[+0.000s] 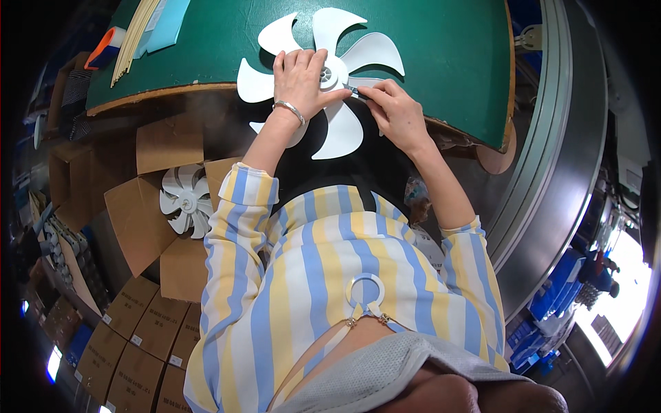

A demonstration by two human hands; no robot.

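Note:
A white fan impeller [339, 131] with several broad curved blades lies over the near edge of the green table, its nearest blades reaching past the edge. My left hand [297, 84] holds it beside the ribbed hub, fingers laid over the blades and thumb stretched toward the right. In my right hand [401, 115], pinched between thumb and fingers, is a small dark slim tool [355, 91]. Its tip meets the hub's right rim, close to my left thumb. Whether that tool is a knife I cannot make out.
The green table [454, 62] carries pale thin strips [135, 41], a light-blue sheet [167, 26] and an orange-and-white roll [105, 48] at far left. An open carton [141, 224] holding another fan impeller [187, 199] stands below left, near stacked boxes [134, 375]. A metal rail [551, 158] curves along the right.

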